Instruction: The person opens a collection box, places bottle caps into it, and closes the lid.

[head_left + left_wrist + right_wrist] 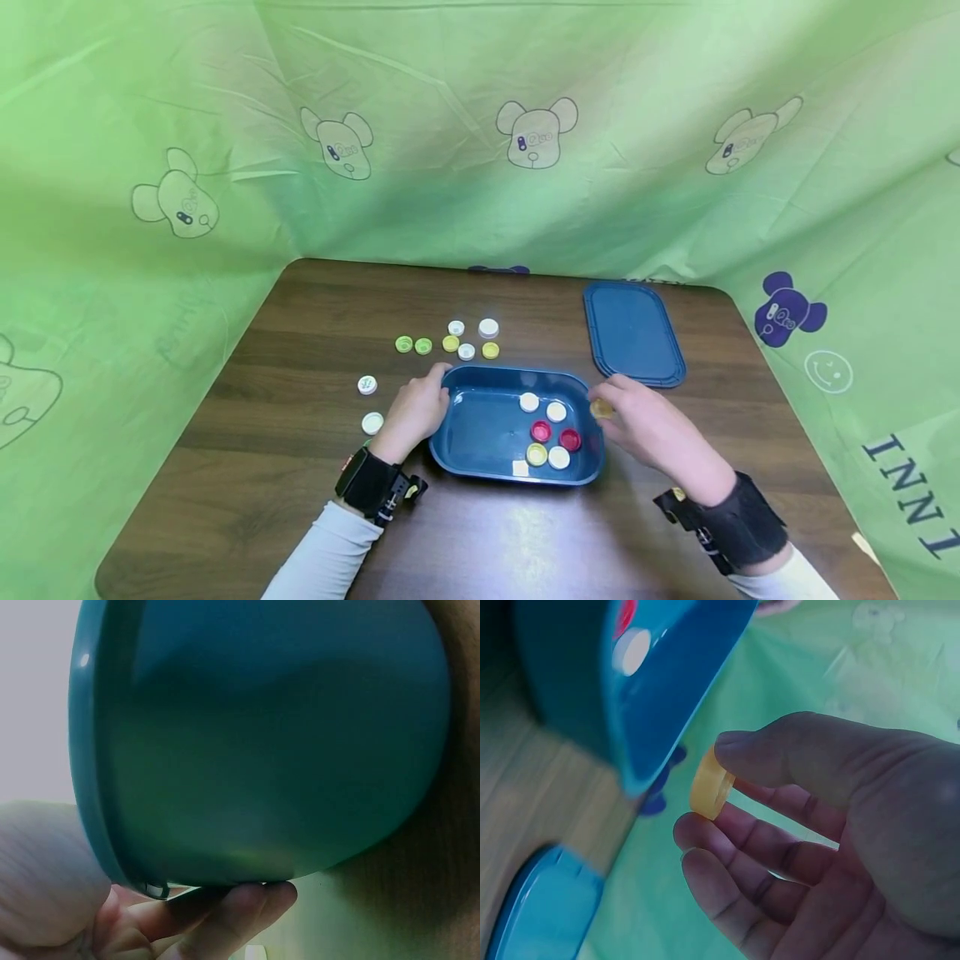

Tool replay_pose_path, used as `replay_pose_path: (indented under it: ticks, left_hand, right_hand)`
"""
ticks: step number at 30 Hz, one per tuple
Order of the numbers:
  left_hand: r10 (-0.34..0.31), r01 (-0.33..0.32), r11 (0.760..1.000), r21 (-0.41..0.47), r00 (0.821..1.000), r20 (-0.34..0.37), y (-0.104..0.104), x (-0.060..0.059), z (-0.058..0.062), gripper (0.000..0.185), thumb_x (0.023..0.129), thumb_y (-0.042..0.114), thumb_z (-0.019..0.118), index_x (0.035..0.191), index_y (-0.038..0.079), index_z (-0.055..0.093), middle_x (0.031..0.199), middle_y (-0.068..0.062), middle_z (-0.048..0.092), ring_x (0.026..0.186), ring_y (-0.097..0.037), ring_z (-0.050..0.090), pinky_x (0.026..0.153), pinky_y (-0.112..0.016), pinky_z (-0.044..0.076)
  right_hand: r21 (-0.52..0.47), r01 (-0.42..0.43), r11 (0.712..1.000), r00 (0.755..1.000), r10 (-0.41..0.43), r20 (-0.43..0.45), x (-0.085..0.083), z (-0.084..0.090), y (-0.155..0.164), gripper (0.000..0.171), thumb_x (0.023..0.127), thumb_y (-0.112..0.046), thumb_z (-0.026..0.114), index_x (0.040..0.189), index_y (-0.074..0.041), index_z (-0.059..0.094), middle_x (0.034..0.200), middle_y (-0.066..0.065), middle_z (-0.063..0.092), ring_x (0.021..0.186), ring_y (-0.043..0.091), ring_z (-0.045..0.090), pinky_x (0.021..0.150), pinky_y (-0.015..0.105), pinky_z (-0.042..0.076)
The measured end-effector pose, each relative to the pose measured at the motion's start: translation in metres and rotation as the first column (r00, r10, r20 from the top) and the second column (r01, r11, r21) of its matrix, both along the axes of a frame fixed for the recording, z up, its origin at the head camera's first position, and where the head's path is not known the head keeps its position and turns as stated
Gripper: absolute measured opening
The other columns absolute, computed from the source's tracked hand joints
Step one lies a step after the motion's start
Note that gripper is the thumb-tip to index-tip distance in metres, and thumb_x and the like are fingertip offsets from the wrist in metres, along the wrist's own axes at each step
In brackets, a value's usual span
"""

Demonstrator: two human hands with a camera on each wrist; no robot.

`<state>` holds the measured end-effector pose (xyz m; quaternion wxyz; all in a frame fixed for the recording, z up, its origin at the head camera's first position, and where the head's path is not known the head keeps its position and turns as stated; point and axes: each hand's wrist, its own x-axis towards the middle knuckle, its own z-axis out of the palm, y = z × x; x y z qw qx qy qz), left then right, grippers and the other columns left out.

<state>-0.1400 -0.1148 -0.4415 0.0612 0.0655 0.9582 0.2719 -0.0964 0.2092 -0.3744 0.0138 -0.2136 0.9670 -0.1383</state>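
A blue plastic tray (480, 475) sits on the table, holding white, red and yellow bottle caps, such as a red cap (570, 439) and a white cap (528, 402). At the tray's left end, my left hand (416, 408) grips the rim. The left wrist view shows its fingers (244, 911) against the tray's outer wall (262, 750). Just off the tray's right edge, my right hand (641, 417) pinches a yellow-orange bottle cap (711, 784) between thumb and fingertips, in the air.
Behind the tray lie several loose caps: green caps (414, 345), yellow ones and white ones. White caps (367, 384) lie left of it, one near my left wrist. A blue lid (633, 333) rests at the back right. A green printed curtain (450, 208) surrounds the wooden table (285, 433).
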Motion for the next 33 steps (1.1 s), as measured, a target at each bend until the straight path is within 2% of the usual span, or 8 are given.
replay_pose_path:
  ticks: [6,10,13,22,25,29,33]
  left_hand:
    - [-0.011,0.01,1.0,-0.007,1.0,-0.03,-0.001,0.0,-0.001,0.039,0.102,0.012,0.056,0.141,0.008,0.053,0.092,-0.018,0.07,0.062,-0.024,0.058,0.058,-0.04,0.048]
    - [-0.015,0.014,1.0,-0.011,0.999,-0.047,-0.001,0.0,-0.001,0.039,0.101,0.011,0.057,0.14,0.007,0.053,0.088,-0.017,0.07,0.06,-0.024,0.058,0.057,-0.041,0.048]
    - [-0.008,0.008,1.0,-0.013,0.999,-0.039,-0.001,0.0,-0.002,0.04,0.102,0.012,0.056,0.141,0.008,0.052,0.086,-0.016,0.069,0.059,-0.023,0.057,0.056,-0.04,0.047]
    - [0.011,-0.011,1.0,-0.008,1.0,-0.006,0.001,0.0,-0.003,0.041,0.102,0.013,0.055,0.143,0.01,0.052,0.097,-0.019,0.071,0.063,-0.025,0.06,0.06,-0.042,0.049]
    - [0.009,-0.009,1.0,-0.013,1.0,-0.005,0.002,0.0,-0.004,0.041,0.102,0.013,0.055,0.143,0.009,0.051,0.099,-0.019,0.072,0.064,-0.025,0.061,0.06,-0.042,0.05]
    - [0.004,-0.004,1.0,-0.011,1.0,-0.003,0.002,-0.001,-0.004,0.041,0.103,0.013,0.055,0.143,0.009,0.051,0.1,-0.019,0.072,0.065,-0.025,0.061,0.06,-0.042,0.05]
    - [0.006,-0.006,1.0,-0.019,1.0,-0.012,0.001,-0.001,-0.003,0.041,0.102,0.013,0.056,0.143,0.009,0.051,0.098,-0.019,0.071,0.065,-0.026,0.061,0.061,-0.043,0.051]
  right_hand:
    - [0.035,-0.098,0.995,0.994,0.096,0.051,-0.009,-0.004,-0.034,0.029,0.086,-0.015,0.081,0.113,-0.009,0.072,0.102,0.003,0.064,0.086,0.014,0.06,0.075,0.033,0.058]
    - [0.06,-0.156,0.986,0.985,0.151,0.079,-0.015,-0.008,-0.052,0.029,0.087,-0.016,0.079,0.114,-0.008,0.072,0.101,0.002,0.064,0.084,0.014,0.058,0.077,0.033,0.057]
    - [0.062,-0.198,0.978,0.979,0.193,0.071,-0.019,-0.014,-0.061,0.026,0.087,-0.016,0.079,0.111,-0.009,0.073,0.097,0.002,0.063,0.081,0.013,0.056,0.074,0.031,0.056]
    - [0.056,-0.282,0.958,0.959,0.281,0.026,-0.022,-0.027,-0.071,0.027,0.085,-0.013,0.08,0.11,-0.009,0.073,0.094,-0.001,0.061,0.079,0.013,0.054,0.071,0.029,0.052]
    - [0.056,-0.266,0.962,0.963,0.262,0.064,-0.023,-0.027,-0.07,0.029,0.086,-0.014,0.08,0.114,-0.008,0.072,0.097,0.003,0.063,0.081,0.014,0.055,0.073,0.031,0.053]
    - [0.068,-0.193,0.979,0.974,0.183,0.132,-0.022,-0.022,-0.064,0.033,0.088,-0.018,0.08,0.118,-0.008,0.071,0.104,0.007,0.066,0.084,0.016,0.057,0.076,0.035,0.056]
    - [0.072,-0.121,0.99,0.984,0.11,0.14,-0.019,-0.018,-0.051,0.035,0.088,-0.02,0.08,0.119,-0.009,0.07,0.108,0.007,0.066,0.089,0.018,0.06,0.08,0.039,0.058]
